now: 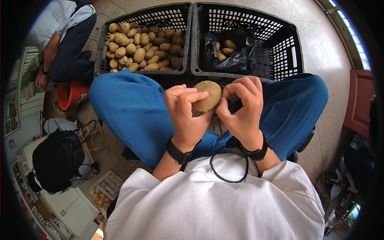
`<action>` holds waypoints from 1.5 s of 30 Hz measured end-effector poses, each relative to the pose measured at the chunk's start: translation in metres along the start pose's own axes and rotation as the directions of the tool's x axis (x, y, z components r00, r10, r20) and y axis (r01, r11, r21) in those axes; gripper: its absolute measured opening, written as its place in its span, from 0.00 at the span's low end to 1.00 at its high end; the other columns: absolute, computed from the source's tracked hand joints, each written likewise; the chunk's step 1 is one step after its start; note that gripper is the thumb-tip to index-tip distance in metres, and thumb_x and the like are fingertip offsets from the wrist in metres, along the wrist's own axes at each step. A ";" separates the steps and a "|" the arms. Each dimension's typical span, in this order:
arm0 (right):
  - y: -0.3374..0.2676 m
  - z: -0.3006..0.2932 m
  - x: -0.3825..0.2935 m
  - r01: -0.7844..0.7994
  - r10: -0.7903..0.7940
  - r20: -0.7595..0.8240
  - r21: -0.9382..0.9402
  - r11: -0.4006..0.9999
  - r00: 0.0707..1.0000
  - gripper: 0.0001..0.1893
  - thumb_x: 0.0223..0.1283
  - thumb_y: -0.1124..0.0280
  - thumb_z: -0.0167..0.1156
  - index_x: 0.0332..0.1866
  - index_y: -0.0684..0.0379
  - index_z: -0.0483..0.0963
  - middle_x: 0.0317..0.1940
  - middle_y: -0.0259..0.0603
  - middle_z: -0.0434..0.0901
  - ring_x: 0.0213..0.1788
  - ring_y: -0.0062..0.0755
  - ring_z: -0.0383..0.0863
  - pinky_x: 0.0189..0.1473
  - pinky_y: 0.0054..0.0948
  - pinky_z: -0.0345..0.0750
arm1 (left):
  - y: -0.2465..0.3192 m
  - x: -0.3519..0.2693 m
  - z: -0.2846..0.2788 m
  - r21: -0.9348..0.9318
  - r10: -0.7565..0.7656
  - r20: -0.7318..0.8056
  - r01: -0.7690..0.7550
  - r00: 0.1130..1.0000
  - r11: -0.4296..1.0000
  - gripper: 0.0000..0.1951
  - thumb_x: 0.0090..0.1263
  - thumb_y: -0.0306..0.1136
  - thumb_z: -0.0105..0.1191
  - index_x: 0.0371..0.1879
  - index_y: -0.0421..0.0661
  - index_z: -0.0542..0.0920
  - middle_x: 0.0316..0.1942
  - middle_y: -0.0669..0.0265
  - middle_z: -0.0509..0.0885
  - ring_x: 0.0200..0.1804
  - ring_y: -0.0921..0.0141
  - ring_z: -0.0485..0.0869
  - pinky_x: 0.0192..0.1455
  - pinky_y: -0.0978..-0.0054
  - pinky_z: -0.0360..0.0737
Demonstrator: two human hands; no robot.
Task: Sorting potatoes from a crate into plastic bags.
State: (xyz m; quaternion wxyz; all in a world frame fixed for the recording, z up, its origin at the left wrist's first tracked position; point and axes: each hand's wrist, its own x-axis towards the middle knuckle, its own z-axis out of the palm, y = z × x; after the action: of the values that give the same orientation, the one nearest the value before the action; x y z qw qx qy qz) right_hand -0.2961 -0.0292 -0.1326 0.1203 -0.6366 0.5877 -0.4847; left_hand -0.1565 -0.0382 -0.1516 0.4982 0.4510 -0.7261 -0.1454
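My left hand (190, 114) holds a potato (207, 96) above my lap, its fingers over the near face and its thumb beneath. At the potato's right side is my right hand (243, 108), thumb and forefinger tips pinched together against or very near the skin; whether something is between them I cannot tell. Beyond my knees stand two black plastic crates side by side. The left crate (188, 45) bears a heap of potatoes (139, 55). In the right crate (195, 45) lies a crumpled black plastic bag (240, 61) with several potatoes (229, 45) in it.
At the left a person (55, 45) sits close to an orange-red bucket (64, 96). Behind on that side are a black backpack (58, 160) and a pale plastic crate (111, 183) near more potatoes (100, 198). A reddish wooden door or cabinet panel (360, 102) stands at the right.
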 end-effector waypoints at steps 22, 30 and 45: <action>-0.005 -0.008 0.003 -0.001 0.001 -0.001 0.068 0.998 1.000 0.09 0.32 0.79 0.64 0.24 0.59 0.73 0.27 0.38 0.72 0.34 0.39 0.70 0.37 0.33 0.69 | -0.005 0.000 -0.004 0.046 0.006 -0.020 -0.006 1.000 0.999 0.28 0.39 0.26 0.77 0.40 0.49 0.74 0.40 0.64 0.72 0.46 0.63 0.74 0.51 0.64 0.73; -0.007 -0.006 0.001 0.021 -0.019 -0.024 0.108 0.994 1.000 0.10 0.32 0.79 0.65 0.25 0.58 0.76 0.27 0.37 0.72 0.35 0.37 0.70 0.36 0.32 0.70 | -0.004 -0.002 -0.005 0.080 0.106 -0.001 -0.106 0.994 0.991 0.26 0.40 0.24 0.75 0.38 0.51 0.75 0.43 0.64 0.73 0.48 0.61 0.74 0.53 0.61 0.75; -0.010 -0.007 0.000 0.039 -0.039 -0.013 0.081 0.996 0.999 0.09 0.30 0.80 0.62 0.23 0.59 0.74 0.26 0.37 0.73 0.34 0.38 0.71 0.35 0.32 0.70 | -0.003 -0.003 -0.001 0.014 0.040 -0.059 -0.039 0.997 0.999 0.26 0.38 0.22 0.73 0.39 0.54 0.78 0.42 0.66 0.74 0.49 0.61 0.71 0.55 0.59 0.73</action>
State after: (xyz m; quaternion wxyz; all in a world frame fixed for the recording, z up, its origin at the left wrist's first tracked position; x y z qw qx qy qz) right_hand -0.2950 -0.0239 -0.1216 0.1332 -0.6399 0.5557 -0.5138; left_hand -0.1539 -0.0375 -0.1546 0.5196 0.4436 -0.7207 -0.1174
